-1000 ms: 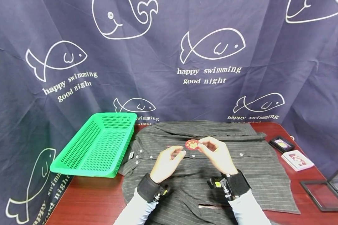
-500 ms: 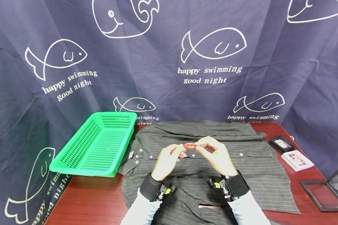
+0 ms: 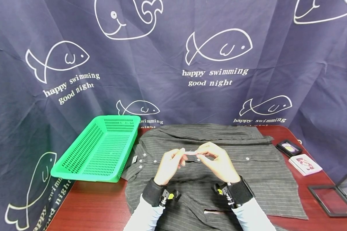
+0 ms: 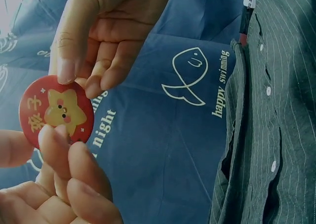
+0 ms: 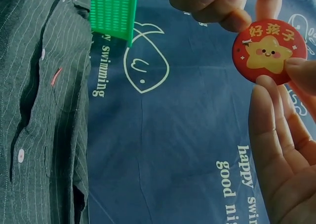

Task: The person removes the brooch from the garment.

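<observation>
A round red button badge (image 3: 191,153) with a yellow star printed on it is held between both hands above the shirt. In the head view it appears nearly edge-on, as a pale thin strip. My left hand (image 3: 168,166) pinches its left edge, while my right hand (image 3: 218,163) grips the right edge between thumb and fingers. The printed face of the badge (image 4: 69,95) shows in the left wrist view, with fingertips of both hands on it. From the right wrist, the badge (image 5: 269,51) is seen with its face uncovered except at the edges. Below lies a dark striped shirt (image 3: 243,179).
A green plastic basket (image 3: 107,154) stands at the left of the red-brown table (image 3: 89,205). Along the right side are a black case (image 3: 289,147), a white box (image 3: 305,164) with a red picture and an open dark frame (image 3: 332,202). A patterned cloth (image 3: 173,89) hangs behind.
My left hand has come in from beside the badge and taken its left edge. The badge has tilted, so its printed face has turned out of the head view.
</observation>
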The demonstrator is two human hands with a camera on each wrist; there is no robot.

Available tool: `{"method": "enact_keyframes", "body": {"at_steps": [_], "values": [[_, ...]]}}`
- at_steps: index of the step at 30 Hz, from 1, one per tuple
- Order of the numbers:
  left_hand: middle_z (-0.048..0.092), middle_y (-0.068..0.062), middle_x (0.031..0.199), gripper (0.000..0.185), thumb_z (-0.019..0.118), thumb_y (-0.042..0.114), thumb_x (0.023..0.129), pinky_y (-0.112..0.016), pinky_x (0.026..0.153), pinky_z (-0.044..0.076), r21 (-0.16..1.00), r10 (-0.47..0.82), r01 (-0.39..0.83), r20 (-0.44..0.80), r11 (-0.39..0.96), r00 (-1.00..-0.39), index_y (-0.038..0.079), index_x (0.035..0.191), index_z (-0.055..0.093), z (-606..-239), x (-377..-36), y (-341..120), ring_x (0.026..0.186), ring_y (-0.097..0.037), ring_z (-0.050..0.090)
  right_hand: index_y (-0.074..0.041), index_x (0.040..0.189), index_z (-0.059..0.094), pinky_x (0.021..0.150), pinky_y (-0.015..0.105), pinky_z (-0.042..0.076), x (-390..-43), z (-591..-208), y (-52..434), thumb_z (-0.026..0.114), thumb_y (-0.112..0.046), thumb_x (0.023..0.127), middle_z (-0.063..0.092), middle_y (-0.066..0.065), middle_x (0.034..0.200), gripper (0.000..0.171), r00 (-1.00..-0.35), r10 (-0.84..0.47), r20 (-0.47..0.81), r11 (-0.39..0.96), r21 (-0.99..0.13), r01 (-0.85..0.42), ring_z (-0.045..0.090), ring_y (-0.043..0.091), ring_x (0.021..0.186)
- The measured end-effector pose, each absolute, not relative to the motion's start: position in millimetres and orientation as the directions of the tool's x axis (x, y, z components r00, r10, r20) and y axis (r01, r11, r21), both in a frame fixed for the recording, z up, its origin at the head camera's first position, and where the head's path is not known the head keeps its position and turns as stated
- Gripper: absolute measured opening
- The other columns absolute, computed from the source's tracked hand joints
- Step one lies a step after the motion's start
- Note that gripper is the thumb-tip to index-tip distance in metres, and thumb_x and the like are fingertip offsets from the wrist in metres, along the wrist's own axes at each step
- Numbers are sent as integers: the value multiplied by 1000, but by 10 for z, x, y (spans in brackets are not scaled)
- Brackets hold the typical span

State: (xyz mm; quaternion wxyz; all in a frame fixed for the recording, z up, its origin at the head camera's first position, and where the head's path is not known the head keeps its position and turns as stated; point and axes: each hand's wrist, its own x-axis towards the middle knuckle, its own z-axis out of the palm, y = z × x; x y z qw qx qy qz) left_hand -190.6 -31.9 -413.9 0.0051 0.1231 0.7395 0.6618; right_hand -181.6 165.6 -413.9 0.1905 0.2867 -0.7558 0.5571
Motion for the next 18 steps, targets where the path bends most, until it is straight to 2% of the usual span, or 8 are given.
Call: {"method": "enact_keyframes", "body": {"at_steps": [3, 6, 10, 18], "values": [[53, 2, 59, 36, 54, 18, 100, -18, 52, 40, 982, 190, 179, 164, 67, -968, -11, 82, 65, -4168, -1915, -323, 54, -9, 51, -7, 96, 74, 80, 19, 55, -1816, -4143, 1657, 73, 6, 82, 66, 8, 99, 19, -756, -236, 610, 207, -729, -653, 62, 4, 93], [51, 5, 57, 35, 53, 14, 99, -17, 50, 37, 984, 196, 175, 164, 38, -967, -15, 81, 62, -4174, -1912, -326, 51, -7, 47, -8, 94, 74, 79, 19, 55, -1820, -4149, 1658, 74, 4, 82, 66, 7, 99, 17, -751, -252, 610, 207, -724, -657, 63, 3, 91], [49, 6, 56, 33, 51, 10, 99, -17, 49, 35, 986, 194, 164, 156, 26, -969, -18, 82, 58, -4182, -1908, -322, 50, -5, 43, -9, 94, 75, 78, 19, 55, -1821, -4153, 1658, 74, 6, 80, 65, 6, 100, 20, -755, -265, 600, 208, -729, -653, 64, 5, 90], [48, 4, 56, 25, 48, 0, 95, -16, 50, 37, 992, 156, 120, 123, -26, -980, -19, 81, 55, -4168, -1893, -309, 50, -4, 45, -7, 98, 74, 80, 21, 56, -1820, -4146, 1645, 74, 6, 80, 64, 8, 102, 22, -761, -287, 582, 181, -747, -640, 66, 14, 91]]}}
